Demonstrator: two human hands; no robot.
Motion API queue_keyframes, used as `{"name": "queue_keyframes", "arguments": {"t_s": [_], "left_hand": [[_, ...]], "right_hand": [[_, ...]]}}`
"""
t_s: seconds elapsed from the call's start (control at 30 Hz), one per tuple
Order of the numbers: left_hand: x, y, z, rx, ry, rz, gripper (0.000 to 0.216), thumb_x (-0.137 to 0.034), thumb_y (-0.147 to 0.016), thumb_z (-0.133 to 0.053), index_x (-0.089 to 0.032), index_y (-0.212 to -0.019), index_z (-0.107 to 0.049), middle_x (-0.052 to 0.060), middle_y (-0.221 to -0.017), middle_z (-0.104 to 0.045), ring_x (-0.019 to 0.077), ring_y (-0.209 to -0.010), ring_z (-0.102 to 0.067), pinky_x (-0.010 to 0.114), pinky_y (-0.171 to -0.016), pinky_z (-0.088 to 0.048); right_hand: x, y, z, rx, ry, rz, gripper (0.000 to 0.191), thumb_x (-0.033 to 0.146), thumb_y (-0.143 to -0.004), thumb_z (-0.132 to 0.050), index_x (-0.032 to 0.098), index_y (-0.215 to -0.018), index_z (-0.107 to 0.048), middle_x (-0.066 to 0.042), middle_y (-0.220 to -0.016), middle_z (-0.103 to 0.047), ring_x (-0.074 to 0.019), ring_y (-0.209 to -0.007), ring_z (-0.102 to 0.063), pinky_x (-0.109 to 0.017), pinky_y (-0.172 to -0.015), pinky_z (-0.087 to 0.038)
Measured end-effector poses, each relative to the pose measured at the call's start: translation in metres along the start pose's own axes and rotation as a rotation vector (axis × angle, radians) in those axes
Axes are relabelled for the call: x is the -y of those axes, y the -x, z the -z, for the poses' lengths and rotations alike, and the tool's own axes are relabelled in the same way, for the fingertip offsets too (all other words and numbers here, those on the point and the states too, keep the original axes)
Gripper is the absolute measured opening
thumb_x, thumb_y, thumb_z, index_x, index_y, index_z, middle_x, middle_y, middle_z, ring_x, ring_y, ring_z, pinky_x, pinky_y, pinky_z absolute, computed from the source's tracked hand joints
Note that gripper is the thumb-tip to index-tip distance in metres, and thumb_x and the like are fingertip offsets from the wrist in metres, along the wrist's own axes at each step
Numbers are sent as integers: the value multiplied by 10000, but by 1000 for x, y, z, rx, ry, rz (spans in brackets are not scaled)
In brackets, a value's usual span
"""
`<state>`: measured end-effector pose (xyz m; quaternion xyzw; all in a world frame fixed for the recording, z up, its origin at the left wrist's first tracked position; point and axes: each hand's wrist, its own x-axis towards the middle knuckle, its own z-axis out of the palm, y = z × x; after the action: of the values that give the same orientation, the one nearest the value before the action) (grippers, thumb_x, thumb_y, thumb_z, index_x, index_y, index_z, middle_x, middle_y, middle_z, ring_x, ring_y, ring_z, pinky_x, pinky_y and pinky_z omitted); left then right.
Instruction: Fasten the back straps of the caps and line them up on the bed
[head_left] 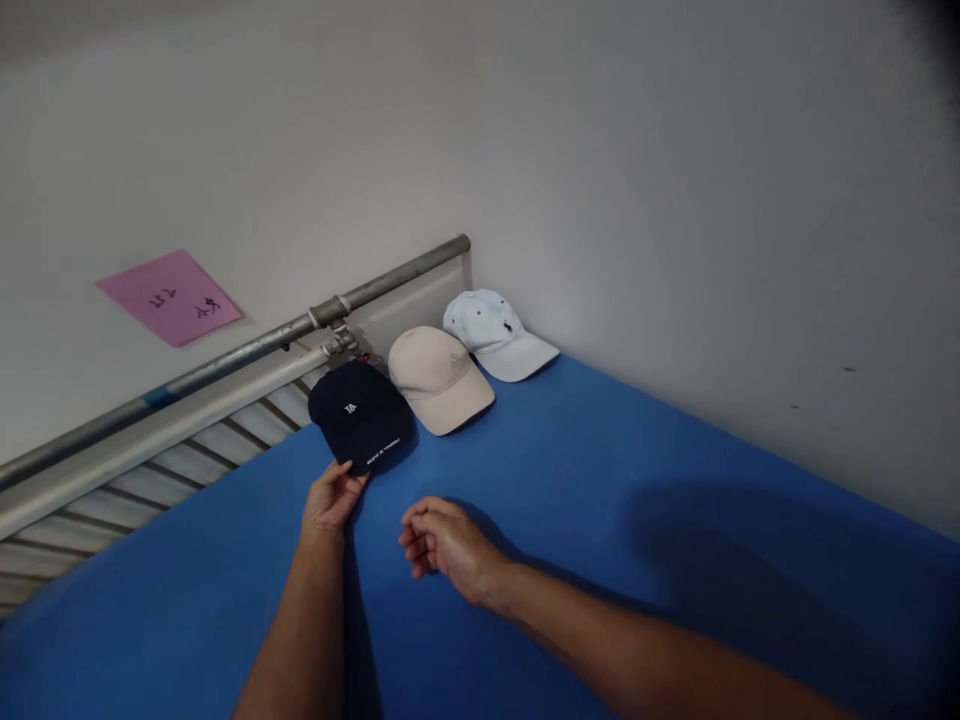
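Your navy cap sits crown-up on the blue surface's far-left edge. Its brim, bearing white lettering, points toward you.

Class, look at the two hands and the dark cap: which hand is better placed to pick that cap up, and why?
Probably the left hand: its fingertips already touch the brim of the navy cap. The right hand hangs loosely curled over the blue surface, apart from every cap.

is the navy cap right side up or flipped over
Right side up: the navy cap rests crown up on the blue surface, logo showing, left hand at its brim.
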<state>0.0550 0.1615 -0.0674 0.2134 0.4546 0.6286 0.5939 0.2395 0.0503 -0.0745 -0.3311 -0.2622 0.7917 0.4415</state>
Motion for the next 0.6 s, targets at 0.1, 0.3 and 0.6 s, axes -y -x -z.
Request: {"name": "queue_keyframes", "arguments": {"t_s": [0.1,0.3,0.6], "left_hand": [[-1,-4,5,-34,-67,26,280,87,-710,-437,-136,-747,-602,46,-747,-689,139,-707,-672,249,-647,-584],[-9,4,12,-124,-320,3,218,55,-703,-475,-136,-731,-576,48,-757,-643,143,-715,-646,304,-716,-580],[8,32,2,-324,-966,-328,647,-141,-652,-750,-98,-1255,-519,221,-1356,-485,367,-1270,-462,520,-1053,-372]], "right_hand": [[0,1,0,2,22,-5,104,211,-707,-510,180,-791,-564,-5,-675,-596,-113,-567,-555,-242,-506,-418],[0,0,2,30,56,7,99,241,-710,-549,191,-792,-572,-3,-679,-595,-113,-581,-555,-235,-514,-421],[-2,-2,2,26,94,-1,85,187,-740,-495,188,-782,-568,-3,-665,-590,-115,-553,-550,-240,-504,-418]]}}
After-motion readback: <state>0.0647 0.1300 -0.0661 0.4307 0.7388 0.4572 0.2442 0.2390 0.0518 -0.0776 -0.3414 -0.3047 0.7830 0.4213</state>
